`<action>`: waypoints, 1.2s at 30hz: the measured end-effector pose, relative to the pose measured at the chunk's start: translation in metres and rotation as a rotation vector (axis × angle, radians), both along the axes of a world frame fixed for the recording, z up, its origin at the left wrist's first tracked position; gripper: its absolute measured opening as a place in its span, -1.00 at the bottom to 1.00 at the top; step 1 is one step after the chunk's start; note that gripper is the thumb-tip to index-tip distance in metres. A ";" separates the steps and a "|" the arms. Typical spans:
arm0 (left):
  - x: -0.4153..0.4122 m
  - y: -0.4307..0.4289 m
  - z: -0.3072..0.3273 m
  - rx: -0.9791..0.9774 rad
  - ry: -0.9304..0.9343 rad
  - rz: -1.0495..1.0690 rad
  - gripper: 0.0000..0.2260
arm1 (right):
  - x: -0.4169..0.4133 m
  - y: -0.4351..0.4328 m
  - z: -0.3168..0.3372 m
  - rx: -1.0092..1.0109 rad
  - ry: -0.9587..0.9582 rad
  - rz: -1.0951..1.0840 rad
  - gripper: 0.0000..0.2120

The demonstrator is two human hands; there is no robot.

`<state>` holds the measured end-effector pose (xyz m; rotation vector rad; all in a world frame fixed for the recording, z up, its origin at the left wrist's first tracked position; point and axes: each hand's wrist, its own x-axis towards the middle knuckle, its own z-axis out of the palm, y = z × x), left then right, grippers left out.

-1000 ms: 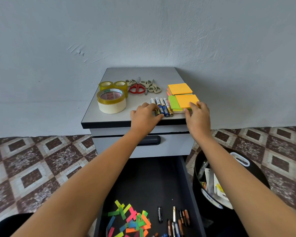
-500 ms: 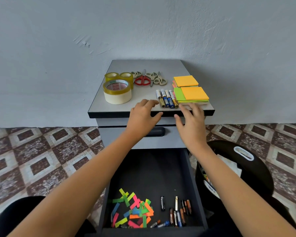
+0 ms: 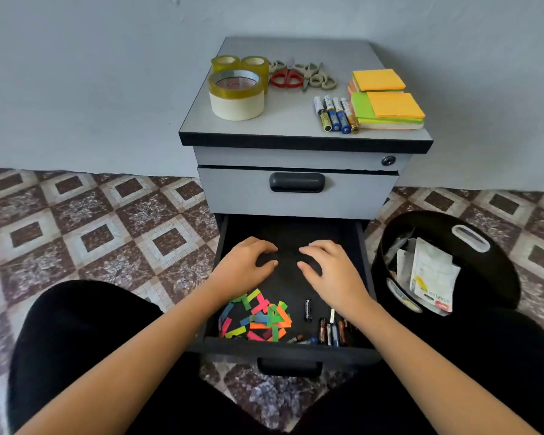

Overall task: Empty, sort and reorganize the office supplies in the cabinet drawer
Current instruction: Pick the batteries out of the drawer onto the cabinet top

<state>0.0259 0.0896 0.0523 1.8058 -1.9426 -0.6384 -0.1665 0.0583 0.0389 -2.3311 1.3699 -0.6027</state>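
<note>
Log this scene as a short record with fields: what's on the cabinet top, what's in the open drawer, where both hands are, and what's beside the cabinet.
Cabinet top: tape rolls, scissors, four batteries, sticky note pads
Upper drawer: closed
Open drawer: coloured paper strips and loose batteries near the front
Left hand: inside the open drawer, fingers loosely curled, holding nothing
Right hand: inside the open drawer beside the left, holding nothing
Black bin: on the floor at the cabinet's right, papers inside
</note>
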 end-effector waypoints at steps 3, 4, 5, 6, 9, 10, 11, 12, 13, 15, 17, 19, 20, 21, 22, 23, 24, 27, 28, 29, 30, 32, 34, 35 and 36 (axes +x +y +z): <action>-0.001 0.007 -0.023 0.134 -0.029 -0.011 -0.70 | 0.001 0.007 -0.019 0.157 0.131 0.103 -0.65; -0.002 0.008 -0.030 0.172 -0.030 -0.012 -0.70 | 0.002 0.008 -0.024 0.213 0.180 0.138 -0.65; -0.002 0.010 -0.037 0.210 -0.030 -0.012 -0.69 | 0.003 0.010 -0.029 0.262 0.222 0.167 -0.65; -0.003 0.010 -0.044 0.248 -0.035 -0.015 -0.69 | 0.003 0.010 -0.035 0.301 0.257 0.191 -0.65; -0.001 0.012 -0.066 0.360 -0.074 -0.045 -0.70 | 0.003 0.011 -0.051 0.417 0.376 0.242 -0.63; -0.001 0.013 -0.072 0.392 -0.093 -0.062 -0.70 | 0.002 0.011 -0.056 0.452 0.416 0.255 -0.63; 0.000 0.013 -0.078 0.421 -0.112 -0.082 -0.70 | 0.001 0.011 -0.061 0.481 0.454 0.268 -0.62; 0.000 0.014 -0.083 0.453 -0.129 -0.102 -0.70 | 0.000 0.011 -0.067 0.503 0.486 0.281 -0.62; 0.000 0.013 -0.088 0.488 -0.146 -0.121 -0.70 | 0.000 0.010 -0.071 0.520 0.516 0.295 -0.63; -0.001 0.014 -0.096 0.551 -0.184 -0.165 -0.72 | 0.000 0.009 -0.079 0.542 0.558 0.323 -0.66; -0.003 0.014 -0.103 0.586 -0.214 -0.216 -0.75 | 0.000 0.007 -0.085 0.561 0.585 0.352 -0.70; -0.004 0.013 -0.108 0.600 -0.241 -0.258 -0.76 | 0.002 0.006 -0.090 0.578 0.598 0.377 -0.73; -0.004 0.012 -0.109 0.601 -0.254 -0.271 -0.75 | 0.002 0.005 -0.092 0.581 0.602 0.385 -0.74; -0.005 0.011 -0.110 0.601 -0.264 -0.281 -0.76 | 0.004 0.005 -0.094 0.581 0.604 0.392 -0.74; -0.005 0.011 -0.112 0.602 -0.270 -0.289 -0.76 | 0.005 0.005 -0.096 0.580 0.605 0.399 -0.74; -0.005 0.010 -0.112 0.604 -0.272 -0.293 -0.77 | 0.007 0.004 -0.097 0.582 0.606 0.407 -0.74; -0.004 0.009 -0.113 0.604 -0.269 -0.296 -0.79 | 0.009 0.004 -0.099 0.585 0.607 0.417 -0.74; 0.000 0.005 -0.111 0.621 -0.273 -0.315 -0.79 | 0.013 0.004 -0.102 0.594 0.599 0.445 -0.74; 0.002 0.004 -0.109 0.636 -0.277 -0.328 -0.78 | 0.014 0.004 -0.103 0.598 0.595 0.449 -0.74; 0.004 0.003 -0.109 0.650 -0.279 -0.339 -0.77 | 0.014 0.004 -0.103 0.603 0.591 0.449 -0.74; 0.008 0.001 -0.108 0.661 -0.277 -0.347 -0.77 | 0.015 0.005 -0.104 0.610 0.588 0.447 -0.74; 0.016 -0.002 -0.105 0.681 -0.257 -0.341 -0.78 | 0.017 0.005 -0.106 0.629 0.593 0.444 -0.76; 0.025 -0.006 -0.103 0.695 -0.214 -0.308 -0.79 | 0.018 0.005 -0.107 0.649 0.603 0.441 -0.81; 0.028 -0.007 -0.102 0.703 -0.194 -0.292 -0.79 | 0.019 0.005 -0.107 0.660 0.606 0.437 -0.82; 0.030 -0.009 -0.101 0.709 -0.184 -0.287 -0.80 | 0.019 0.005 -0.107 0.674 0.606 0.432 -0.82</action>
